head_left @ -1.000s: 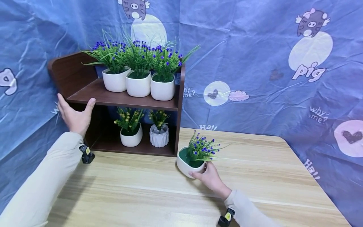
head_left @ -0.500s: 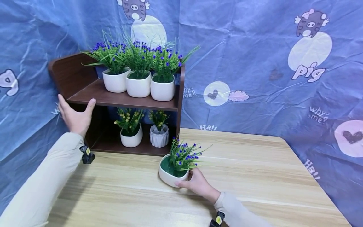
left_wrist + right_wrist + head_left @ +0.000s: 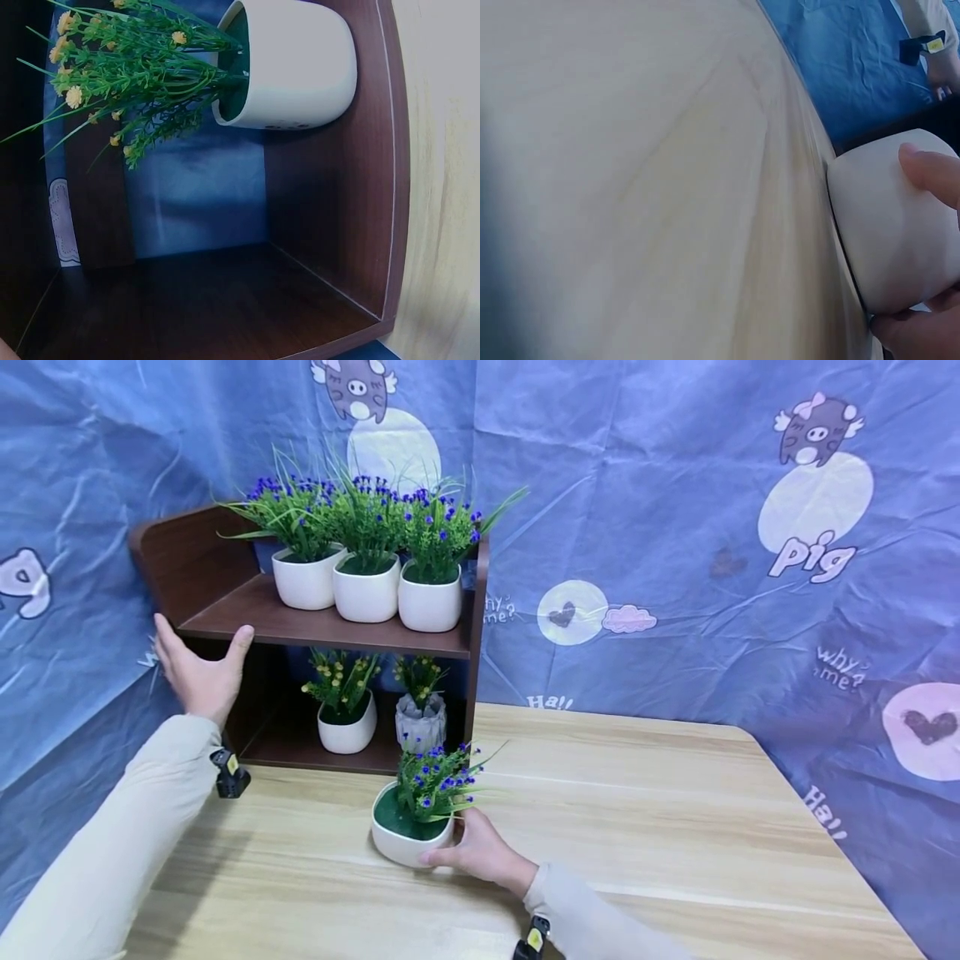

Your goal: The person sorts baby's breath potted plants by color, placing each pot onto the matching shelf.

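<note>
My right hand (image 3: 480, 853) holds a white flowerpot (image 3: 408, 846) by its right side, thumb at the front and fingers behind. Purple flowers and green blades grow from this pot, which is close over the table in front of the shelf. In the right wrist view, the thumb (image 3: 934, 174) presses the pot's wall and the pot's base is right at the tabletop. At the left end of the brown two-tier shelf (image 3: 322, 628), my left hand (image 3: 201, 675) lies against the side panel, fingers outside and thumb spread toward the front edge.
Three white pots with purple flowers, one of them a rounded pot (image 3: 431, 605), stand on the upper tier. Below are a yellow-flowered white pot (image 3: 347, 731) and a grey ridged pot (image 3: 420, 723). Blue printed cloth (image 3: 660, 527) hangs behind the wooden table (image 3: 637, 810).
My right hand has carried the purple-flowered pot leftward and a little nearer to me, from beside the shelf's right end to before its lower tier. My left hand has stayed at the shelf.
</note>
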Motion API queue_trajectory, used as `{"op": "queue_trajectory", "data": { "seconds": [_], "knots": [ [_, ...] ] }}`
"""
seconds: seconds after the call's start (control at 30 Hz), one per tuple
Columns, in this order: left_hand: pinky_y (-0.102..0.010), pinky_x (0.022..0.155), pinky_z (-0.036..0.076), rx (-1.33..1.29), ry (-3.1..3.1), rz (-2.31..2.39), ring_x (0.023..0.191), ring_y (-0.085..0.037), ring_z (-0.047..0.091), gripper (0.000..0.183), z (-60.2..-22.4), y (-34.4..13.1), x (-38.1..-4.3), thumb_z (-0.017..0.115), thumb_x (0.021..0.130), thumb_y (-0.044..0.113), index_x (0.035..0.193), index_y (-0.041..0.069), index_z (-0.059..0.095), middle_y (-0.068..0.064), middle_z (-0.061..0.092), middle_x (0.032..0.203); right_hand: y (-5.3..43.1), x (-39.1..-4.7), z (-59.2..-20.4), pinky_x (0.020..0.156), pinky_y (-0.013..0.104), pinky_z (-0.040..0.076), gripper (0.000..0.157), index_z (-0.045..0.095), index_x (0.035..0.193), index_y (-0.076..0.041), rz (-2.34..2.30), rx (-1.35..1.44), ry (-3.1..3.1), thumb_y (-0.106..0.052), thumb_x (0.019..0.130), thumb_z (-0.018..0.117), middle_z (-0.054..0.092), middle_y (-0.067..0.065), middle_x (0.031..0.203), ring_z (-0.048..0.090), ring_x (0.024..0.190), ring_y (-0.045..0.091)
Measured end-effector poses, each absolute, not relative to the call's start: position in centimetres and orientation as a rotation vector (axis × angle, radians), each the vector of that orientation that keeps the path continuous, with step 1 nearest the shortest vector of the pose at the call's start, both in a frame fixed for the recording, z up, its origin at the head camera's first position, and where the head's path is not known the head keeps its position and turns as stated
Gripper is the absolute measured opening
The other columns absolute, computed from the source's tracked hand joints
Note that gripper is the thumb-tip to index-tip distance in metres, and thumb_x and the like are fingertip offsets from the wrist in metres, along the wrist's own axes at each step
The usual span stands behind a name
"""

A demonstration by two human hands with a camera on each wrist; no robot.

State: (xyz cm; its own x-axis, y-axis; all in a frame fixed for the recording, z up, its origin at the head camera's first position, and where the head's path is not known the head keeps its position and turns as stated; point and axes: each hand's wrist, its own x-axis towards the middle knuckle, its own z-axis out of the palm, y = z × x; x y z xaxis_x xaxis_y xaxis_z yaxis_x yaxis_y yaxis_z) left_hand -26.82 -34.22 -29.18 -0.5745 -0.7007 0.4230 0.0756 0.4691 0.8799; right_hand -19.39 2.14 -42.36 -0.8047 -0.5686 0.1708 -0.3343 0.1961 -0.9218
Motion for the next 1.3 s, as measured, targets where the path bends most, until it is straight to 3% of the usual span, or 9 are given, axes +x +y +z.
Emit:
{"op": "queue_trajectory", "data": {
  "seconds": [0.3,0.5,0.67,0.77,0.87,1.1,1.3],
  "knots": [
    [-0.023,0.106,0.003,0.522,-1.896,-1.17,0.133,-0.005,0.002,0.1,-29.2,-34.1,-26.9,0.065,0.068,0.056,0.142,0.031,0.003,0.008,0.005,0.148,0.6,-20.0,-43.8,0.097,0.029,0.034,0.074,0.04,0.129,-0.01,-1.689,-0.953,2.148,-0.01,0.065,0.077,0.049,0.004,0.126,0.047,0.114,0.016],
    [-0.022,0.106,0.002,0.527,-1.894,-1.175,0.133,-0.004,0.001,0.1,-29.4,-34.2,-26.9,0.065,0.068,0.056,0.142,0.032,0.002,0.009,0.004,0.148,0.6,-20.3,-45.4,0.098,0.029,0.032,0.076,0.04,0.13,-0.013,-1.617,-0.926,2.258,-0.026,0.065,0.077,0.049,0.001,0.126,0.046,0.115,0.013],
    [-0.022,0.106,0.003,0.523,-1.899,-1.172,0.133,-0.004,0.001,0.1,-29.6,-34.2,-26.9,0.066,0.068,0.056,0.142,0.031,0.002,0.009,0.004,0.148,1.9,-20.0,-45.1,0.098,0.033,0.033,0.08,0.039,0.131,-0.004,-1.469,-0.869,2.374,-0.037,0.066,0.074,0.048,0.009,0.128,0.045,0.117,0.021],
    [-0.021,0.105,0.003,0.521,-1.892,-1.168,0.133,-0.004,0.002,0.1,-29.6,-34.3,-26.9,0.066,0.068,0.055,0.142,0.031,0.003,0.008,0.005,0.147,3.3,-19.8,-44.7,0.098,0.037,0.032,0.084,0.034,0.133,0.002,-1.411,-0.832,2.411,-0.036,0.069,0.073,0.043,0.016,0.132,0.042,0.12,0.027],
    [-0.021,0.105,0.003,0.517,-1.884,-1.165,0.133,-0.004,0.003,0.1,-29.6,-34.4,-27.0,0.066,0.068,0.055,0.142,0.031,0.003,0.008,0.006,0.147,5.0,-19.9,-44.1,0.1,0.04,0.028,0.087,0.025,0.138,0.001,-1.404,-0.827,2.427,-0.033,0.072,0.071,0.035,0.018,0.137,0.037,0.123,0.031],
    [-0.022,0.106,0.003,0.526,-1.895,-1.186,0.133,-0.005,0.002,0.1,-29.6,-34.4,-27.0,0.066,0.068,0.055,0.142,0.032,0.002,0.009,0.004,0.148,8.7,-19.2,-39.8,0.1,0.04,0.027,0.082,0.019,0.14,-0.002,-1.495,-0.832,2.462,-0.023,0.077,0.067,0.02,0.011,0.144,0.024,0.13,0.029],
    [-0.022,0.106,0.003,0.522,-1.905,-1.182,0.133,-0.004,0.002,0.1,-29.4,-34.4,-27.1,0.065,0.068,0.056,0.142,0.032,0.001,0.009,0.004,0.147,9.9,-18.9,-34.0,0.101,0.032,0.025,0.078,0.022,0.138,0.003,-1.582,-0.915,2.533,-0.012,0.077,0.068,0.021,0.012,0.144,0.021,0.131,0.026]
  ]
}}
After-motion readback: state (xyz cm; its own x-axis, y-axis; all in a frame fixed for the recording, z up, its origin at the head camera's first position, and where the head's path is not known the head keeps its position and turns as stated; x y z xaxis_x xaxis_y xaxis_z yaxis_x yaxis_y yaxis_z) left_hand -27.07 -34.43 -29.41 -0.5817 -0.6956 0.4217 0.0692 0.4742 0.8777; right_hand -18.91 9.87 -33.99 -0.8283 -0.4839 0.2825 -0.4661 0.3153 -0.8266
